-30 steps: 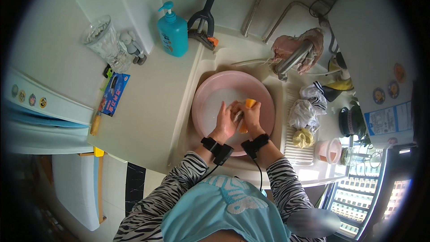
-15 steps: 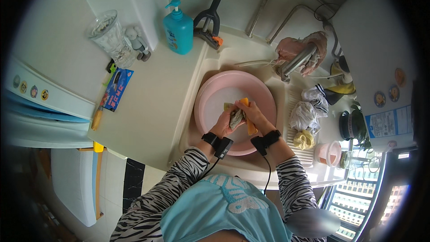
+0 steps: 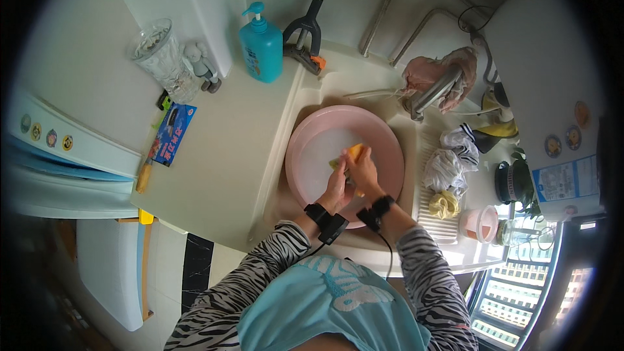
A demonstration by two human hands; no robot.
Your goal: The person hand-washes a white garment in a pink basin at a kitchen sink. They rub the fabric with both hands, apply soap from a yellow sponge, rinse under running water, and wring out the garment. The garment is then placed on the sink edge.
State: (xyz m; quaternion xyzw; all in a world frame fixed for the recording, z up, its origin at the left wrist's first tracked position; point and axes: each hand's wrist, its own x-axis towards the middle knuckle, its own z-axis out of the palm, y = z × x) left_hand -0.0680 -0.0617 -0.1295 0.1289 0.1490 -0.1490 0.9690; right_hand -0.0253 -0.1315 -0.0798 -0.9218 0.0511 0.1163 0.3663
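Note:
Over the pink basin point(image 3: 300, 185), both hands meet, fingers closed on small pieces of cloth. My right hand point(image 3: 364, 173) grips an orange cloth point(image 3: 355, 151), which shows above the fingers. Against it, my left hand point(image 3: 335, 190) is closed on a crumpled grey cloth, now almost hidden between the palms. A yellow-green edge of cloth point(image 3: 334, 163) pokes out at the left fingertips. The basin stands in the sink point(image 3: 276, 192); whitish water seems to lie in its bottom.
A teal pump bottle point(image 3: 261, 50) and a grey-handled squeegee mop point(image 3: 303, 42) stand behind. The tap point(image 3: 431, 94), draped with a pink cloth point(image 3: 426, 73), rises at the back right. White laundry point(image 3: 444, 169) and a yellow cloth point(image 3: 444, 205) lie on the ribbed drainboard.
My hands have come closer together and turned, covering most of the grey cloth. The lower end of the orange cloth shows less. The whole view has shifted slightly.

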